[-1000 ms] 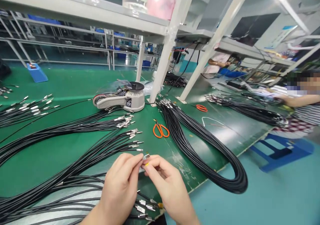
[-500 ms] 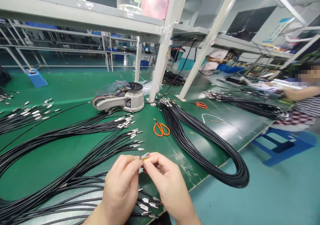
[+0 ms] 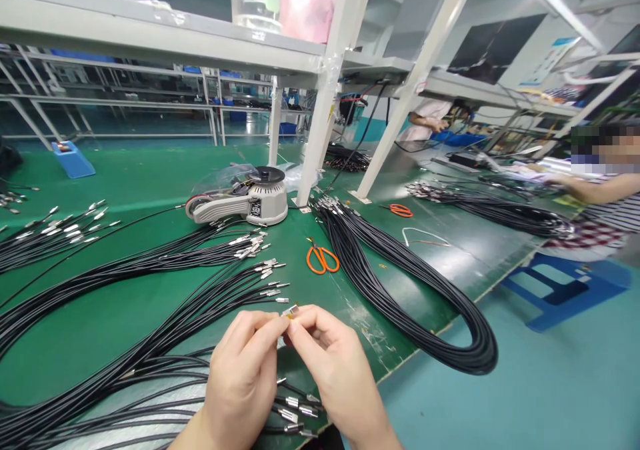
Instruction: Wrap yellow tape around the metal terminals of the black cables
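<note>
At the bench's near edge, my left hand [image 3: 244, 377] and my right hand [image 3: 340, 370] meet fingertip to fingertip. Between them shows a small silver metal connector [image 3: 291, 311] with a bit of amber tape at it. Both hands are closed in a pinch around it; the fingers hide most of the piece and any cable behind it. Under and beside my left hand run black cables [image 3: 140, 327] with silver connector ends. More silver cable ends [image 3: 293, 410] lie below, between my wrists.
Orange-handled scissors [image 3: 323, 261] lie ahead, by a looped black cable bundle [image 3: 425, 287] overhanging the bench edge. A grey tape dispenser [image 3: 240, 200] stands behind, near white shelf posts [image 3: 320, 117]. Second scissors [image 3: 401, 211] lie farther off. A person [image 3: 607, 190] sits at right by a blue stool [image 3: 575, 290].
The view shifts very slightly. Both hands keep their pinch on the connector, with hardly any movement of the fingers.
</note>
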### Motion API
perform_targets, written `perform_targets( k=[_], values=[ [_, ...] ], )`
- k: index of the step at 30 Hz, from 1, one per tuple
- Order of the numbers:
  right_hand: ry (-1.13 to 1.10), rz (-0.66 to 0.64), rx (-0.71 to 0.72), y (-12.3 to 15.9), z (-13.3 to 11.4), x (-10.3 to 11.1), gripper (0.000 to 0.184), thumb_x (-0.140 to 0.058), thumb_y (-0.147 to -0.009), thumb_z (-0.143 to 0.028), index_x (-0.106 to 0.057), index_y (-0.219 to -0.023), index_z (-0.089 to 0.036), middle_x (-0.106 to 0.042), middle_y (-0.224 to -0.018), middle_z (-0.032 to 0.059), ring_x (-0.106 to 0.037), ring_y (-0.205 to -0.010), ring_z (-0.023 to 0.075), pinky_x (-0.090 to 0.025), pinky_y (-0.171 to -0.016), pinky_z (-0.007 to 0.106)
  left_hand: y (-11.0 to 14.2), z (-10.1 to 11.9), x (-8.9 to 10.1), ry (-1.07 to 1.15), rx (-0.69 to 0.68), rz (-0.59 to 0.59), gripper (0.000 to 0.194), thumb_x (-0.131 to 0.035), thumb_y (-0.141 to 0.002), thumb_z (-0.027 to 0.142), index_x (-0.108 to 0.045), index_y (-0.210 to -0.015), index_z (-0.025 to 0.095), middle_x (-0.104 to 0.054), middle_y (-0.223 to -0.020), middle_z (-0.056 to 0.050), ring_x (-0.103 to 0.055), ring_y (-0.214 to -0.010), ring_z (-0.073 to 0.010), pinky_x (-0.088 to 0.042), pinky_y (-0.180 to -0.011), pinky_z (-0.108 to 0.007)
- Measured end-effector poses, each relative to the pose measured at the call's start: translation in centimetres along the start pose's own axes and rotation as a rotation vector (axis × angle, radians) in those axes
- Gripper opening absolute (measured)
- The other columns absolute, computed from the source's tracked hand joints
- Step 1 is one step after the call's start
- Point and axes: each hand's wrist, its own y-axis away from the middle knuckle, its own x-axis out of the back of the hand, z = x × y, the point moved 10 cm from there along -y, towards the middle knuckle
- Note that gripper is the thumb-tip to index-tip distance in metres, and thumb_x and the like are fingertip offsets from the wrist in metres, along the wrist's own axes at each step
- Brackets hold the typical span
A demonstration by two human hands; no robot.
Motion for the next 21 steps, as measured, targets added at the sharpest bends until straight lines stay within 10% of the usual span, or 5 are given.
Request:
perform_targets(
  k=[21],
  values=[
    [-0.012, 0.023, -0.069, -0.3, 1.9, 0.3, 0.023, -0.061, -0.08, -0.036, -0.067, -0.074, -0.014, -0.067, -0.072, 0.0042, -0.06, -0.072, 0.019, -0.048, -0.069, 0.028, 0.3, -2.5, -0.6, -0.116, 0.146, -0.041, 0.017, -0.05, -0.088, 0.009, -0.059, -0.101, 0.016, -0.063, -0.088, -0.004, -0.059, -0.081, -0.0125, -0.048, -0.075, -0.023]
  ],
)
